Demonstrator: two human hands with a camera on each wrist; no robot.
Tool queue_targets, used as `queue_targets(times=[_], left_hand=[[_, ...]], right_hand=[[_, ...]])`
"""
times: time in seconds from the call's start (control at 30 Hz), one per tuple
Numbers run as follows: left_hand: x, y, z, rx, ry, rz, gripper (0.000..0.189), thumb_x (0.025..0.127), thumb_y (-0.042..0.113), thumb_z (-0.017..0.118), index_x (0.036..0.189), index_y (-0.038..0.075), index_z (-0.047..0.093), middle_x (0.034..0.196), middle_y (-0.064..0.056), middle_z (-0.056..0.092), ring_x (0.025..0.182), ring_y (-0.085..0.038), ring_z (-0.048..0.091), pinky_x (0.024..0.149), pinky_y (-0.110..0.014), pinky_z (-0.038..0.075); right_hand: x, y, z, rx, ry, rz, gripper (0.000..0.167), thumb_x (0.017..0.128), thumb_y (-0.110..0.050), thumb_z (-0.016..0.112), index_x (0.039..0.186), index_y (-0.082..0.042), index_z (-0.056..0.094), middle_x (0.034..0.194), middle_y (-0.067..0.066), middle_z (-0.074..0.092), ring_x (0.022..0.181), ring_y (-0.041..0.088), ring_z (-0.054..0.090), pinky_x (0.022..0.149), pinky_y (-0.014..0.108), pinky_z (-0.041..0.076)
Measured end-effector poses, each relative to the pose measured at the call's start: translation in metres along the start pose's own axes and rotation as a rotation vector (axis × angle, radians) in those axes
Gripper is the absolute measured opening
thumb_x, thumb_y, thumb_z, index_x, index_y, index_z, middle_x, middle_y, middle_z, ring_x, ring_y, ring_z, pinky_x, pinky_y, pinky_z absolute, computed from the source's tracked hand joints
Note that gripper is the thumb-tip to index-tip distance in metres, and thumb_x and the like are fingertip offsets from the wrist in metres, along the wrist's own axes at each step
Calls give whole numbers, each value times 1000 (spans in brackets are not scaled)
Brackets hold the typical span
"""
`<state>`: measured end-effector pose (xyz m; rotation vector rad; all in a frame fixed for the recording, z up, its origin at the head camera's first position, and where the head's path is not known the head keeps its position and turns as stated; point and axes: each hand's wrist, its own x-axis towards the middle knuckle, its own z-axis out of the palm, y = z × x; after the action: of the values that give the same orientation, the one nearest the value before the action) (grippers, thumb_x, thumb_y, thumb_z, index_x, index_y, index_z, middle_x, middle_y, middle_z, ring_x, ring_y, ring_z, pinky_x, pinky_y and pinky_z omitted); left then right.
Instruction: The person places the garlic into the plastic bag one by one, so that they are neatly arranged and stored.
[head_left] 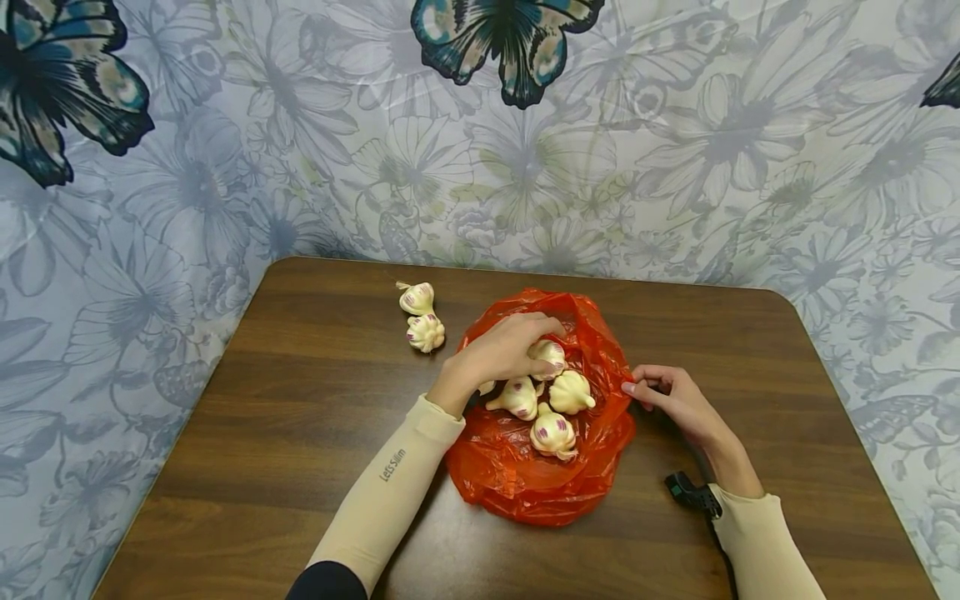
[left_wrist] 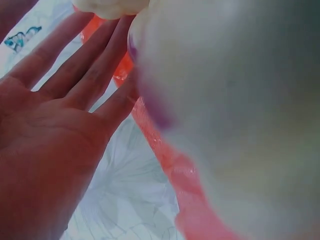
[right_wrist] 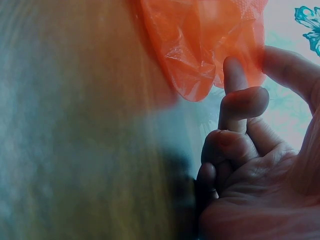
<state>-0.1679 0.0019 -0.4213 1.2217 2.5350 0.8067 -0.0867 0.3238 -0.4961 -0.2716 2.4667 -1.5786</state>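
A crinkled red plastic bag [head_left: 517,492] lies spread open on the table with several garlic bulbs [head_left: 553,433] inside it. My left hand [head_left: 506,346] reaches over the bag, its fingers long and spread around a garlic bulb [head_left: 547,357] at the back. In the left wrist view the straight fingers meet that bulb [left_wrist: 112,7], while another bulb [left_wrist: 240,115] fills the near right side, blurred. On the right, the thumb and index finger of my right hand [head_left: 678,408] pinch the bag's edge. The right wrist view shows the bag [right_wrist: 200,45] at those fingertips.
Two garlic bulbs [head_left: 425,332] lie together on the wooden table [head_left: 300,392], left of the bag. A black strap with a small device [head_left: 693,493] sits at the right wrist. Behind the table's far edge stands a wall [head_left: 337,167] with flowers and butterflies.
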Motion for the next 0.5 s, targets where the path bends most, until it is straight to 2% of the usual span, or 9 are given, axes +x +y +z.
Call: queue_targets(times=[0.2,0.37,0.5], left_hand=[[-13,-2,-9,-34,56,14,48,97,27,79,139,9,65,140,-7,66,130,-25,61,112,-42,48],[-24,-3,-18,-80,99,5,49,98,26,78,140,8,64,141,-8,66,123,-29,64,104,-41,52],[-32,-5,-23,-88,123,-1,48,98,27,78,139,8,65,139,-9,67,123,-29,65,104,-42,52]], right_hand=[[-5,-2,4,-4,7,-12,16,104,-17,66,96,-4,69,72,2,54,65,27,47,56,35,36],[-10,-3,8,-7,13,-20,16,104,-17,66,96,-4,68,71,3,53,65,28,47,56,35,35],[-14,-2,11,-3,14,-25,15,105,-16,66,97,-3,68,72,4,54,65,27,47,56,35,35]])
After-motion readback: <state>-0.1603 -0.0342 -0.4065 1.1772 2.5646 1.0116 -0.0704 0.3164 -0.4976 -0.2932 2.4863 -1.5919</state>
